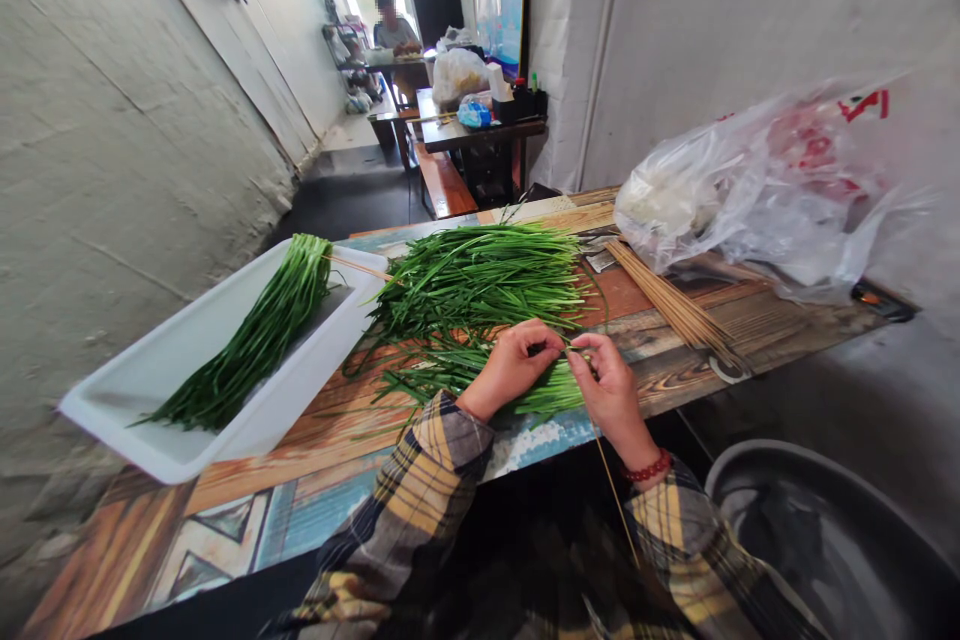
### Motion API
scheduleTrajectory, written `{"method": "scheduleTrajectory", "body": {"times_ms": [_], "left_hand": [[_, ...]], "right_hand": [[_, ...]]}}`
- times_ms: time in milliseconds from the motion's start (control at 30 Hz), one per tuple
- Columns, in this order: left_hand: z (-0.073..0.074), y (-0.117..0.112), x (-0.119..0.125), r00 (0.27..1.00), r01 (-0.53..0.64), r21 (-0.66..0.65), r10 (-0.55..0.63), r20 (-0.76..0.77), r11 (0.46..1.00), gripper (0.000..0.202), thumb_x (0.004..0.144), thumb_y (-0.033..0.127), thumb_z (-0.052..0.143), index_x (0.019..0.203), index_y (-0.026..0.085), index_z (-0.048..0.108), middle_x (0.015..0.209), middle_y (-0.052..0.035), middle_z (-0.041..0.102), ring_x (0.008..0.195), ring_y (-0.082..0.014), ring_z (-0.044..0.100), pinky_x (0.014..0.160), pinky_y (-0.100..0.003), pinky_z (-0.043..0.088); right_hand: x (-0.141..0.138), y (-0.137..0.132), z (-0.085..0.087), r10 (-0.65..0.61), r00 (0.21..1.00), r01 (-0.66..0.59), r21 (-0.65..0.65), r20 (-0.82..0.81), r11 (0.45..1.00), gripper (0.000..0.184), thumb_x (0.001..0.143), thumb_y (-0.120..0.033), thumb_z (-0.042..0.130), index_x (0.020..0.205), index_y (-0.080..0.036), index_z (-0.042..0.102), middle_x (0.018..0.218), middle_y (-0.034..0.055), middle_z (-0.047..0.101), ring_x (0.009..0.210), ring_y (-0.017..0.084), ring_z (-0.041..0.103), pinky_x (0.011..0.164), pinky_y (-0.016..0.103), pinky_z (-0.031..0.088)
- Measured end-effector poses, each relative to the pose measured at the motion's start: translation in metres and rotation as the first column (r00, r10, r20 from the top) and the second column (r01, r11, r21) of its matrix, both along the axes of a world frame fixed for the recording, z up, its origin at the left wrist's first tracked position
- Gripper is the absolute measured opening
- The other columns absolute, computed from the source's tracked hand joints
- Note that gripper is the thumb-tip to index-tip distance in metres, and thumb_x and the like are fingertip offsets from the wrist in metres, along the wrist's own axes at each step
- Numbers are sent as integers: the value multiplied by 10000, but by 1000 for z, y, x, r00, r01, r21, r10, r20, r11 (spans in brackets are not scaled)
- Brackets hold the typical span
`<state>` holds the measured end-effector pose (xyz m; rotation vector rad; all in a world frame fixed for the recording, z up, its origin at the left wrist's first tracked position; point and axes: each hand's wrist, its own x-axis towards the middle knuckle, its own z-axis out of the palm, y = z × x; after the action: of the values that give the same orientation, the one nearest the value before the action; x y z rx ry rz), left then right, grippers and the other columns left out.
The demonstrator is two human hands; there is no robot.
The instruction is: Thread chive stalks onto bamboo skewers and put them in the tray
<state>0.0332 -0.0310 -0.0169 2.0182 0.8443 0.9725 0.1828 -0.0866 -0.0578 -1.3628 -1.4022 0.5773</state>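
Observation:
My left hand (514,368) is closed in a pinch above the near edge of the table, its thumb and finger on a thin green stem of garlic chives. Close beside it, my right hand (609,390) is closed around a thin bamboo skewer (616,492), whose lower end points down toward my lap. The fingertips of both hands almost meet at the skewer's upper end. Under them lie loose garlic chives (551,392), and a larger pile of garlic chives (487,270) is just beyond. Exactly what sits between the fingertips is partly hidden.
At left, a white tray (255,440) holds a skewered row of chives (255,340). More bamboo skewers (671,305) lie at right, near a clear plastic bag (757,185). A grey tub (817,520) stands below right. A person (391,25) sits far back behind another table (480,132).

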Motion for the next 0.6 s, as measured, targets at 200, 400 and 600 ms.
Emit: {"method": "scheduleTrajectory", "body": {"times_ms": [200, 400, 600], "left_hand": [[-1, -1, -2, 994, 96, 5, -95, -53, 995, 136, 822, 159, 554, 791, 157, 686, 806, -50, 652, 785, -144, 591, 747, -255, 455], [14, 4, -13, 999, -36, 20, 37, -40, 999, 177, 849, 170, 516, 836, 156, 692, 828, -53, 666, 798, -144, 602, 744, -252, 457], [6, 19, -21, 936, -315, 197, 338, -96, 928, 157, 847, 153, 520, 866, 163, 675, 827, -41, 639, 794, -147, 575, 735, -258, 443]], "right_hand": [[1, 1, 1, -40, 999, 39, 22, 26, 999, 156, 877, -355, 511, 874, -200, 528, 694, -24, 536, 590, 120, 490, 567, 246, 385], [1, 2, -3, -35, 999, 35, 8, 16, 999, 184, 871, -385, 520, 866, -201, 531, 664, -38, 500, 578, 118, 465, 567, 242, 372], [2, 3, -8, -38, 998, 38, 2, 41, 999, 188, 862, -392, 526, 852, -205, 541, 648, -42, 487, 568, 115, 452, 556, 236, 356]]}}
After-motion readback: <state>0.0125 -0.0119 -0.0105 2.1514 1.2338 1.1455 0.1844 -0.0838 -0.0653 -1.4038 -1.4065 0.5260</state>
